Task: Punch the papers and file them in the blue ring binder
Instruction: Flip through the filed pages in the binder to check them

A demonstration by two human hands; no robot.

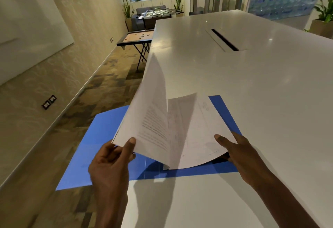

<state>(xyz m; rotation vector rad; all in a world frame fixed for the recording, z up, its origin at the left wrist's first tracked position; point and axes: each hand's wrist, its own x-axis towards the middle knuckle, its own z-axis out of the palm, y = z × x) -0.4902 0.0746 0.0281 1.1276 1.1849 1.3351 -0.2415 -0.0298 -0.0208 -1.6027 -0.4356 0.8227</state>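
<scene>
White and glossy, the table (252,87) carries an open blue binder (100,137) at its near left corner, half overhanging the edge, while above it the left hand (111,163) pinches lifted papers (153,112) and the right hand (237,148) grips the curved lower sheets (196,137).

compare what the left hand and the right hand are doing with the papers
The left hand pinches a lifted bundle of sheets, thumb on top; the right hand grips the lower, curved part of the papers. The left hand sits past the table's side edge, the right hand over the table. Both hold the papers above the open blue ring binder.
</scene>
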